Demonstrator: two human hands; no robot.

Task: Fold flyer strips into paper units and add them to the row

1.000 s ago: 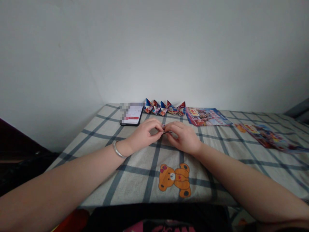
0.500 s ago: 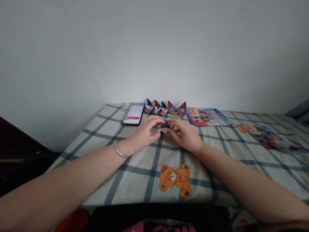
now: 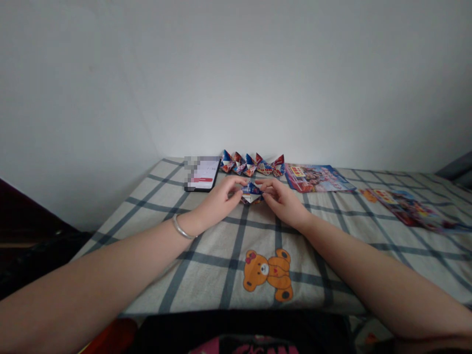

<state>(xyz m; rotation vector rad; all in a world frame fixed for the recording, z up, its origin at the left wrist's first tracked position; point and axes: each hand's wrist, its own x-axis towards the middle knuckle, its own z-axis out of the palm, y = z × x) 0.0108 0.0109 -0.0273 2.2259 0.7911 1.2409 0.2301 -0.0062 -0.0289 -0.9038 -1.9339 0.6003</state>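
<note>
Between my hands is a small folded paper piece (image 3: 252, 193), printed in blue, red and white, with a peak pointing up. My left hand (image 3: 224, 197), a silver bangle at its wrist, pinches the left side of the paper between thumb and fingers. From the other side my right hand (image 3: 283, 200) grips the right edge in the same way. Just behind my hands, several folded paper shapes (image 3: 252, 164) of similar print stand in a row along the wall. The underside of the held paper is hidden.
A phone (image 3: 202, 177) with a lit screen lies left of the row. To the right lie a printed flyer (image 3: 320, 178) and further colourful sheets (image 3: 413, 209). A checked cloth (image 3: 206, 280) with a bear print covers the table, which meets a white wall (image 3: 258, 73).
My fingers have drawn slightly apart toward the paper's two sides. More of its front face and peak shows now. The other things have stayed in place.
</note>
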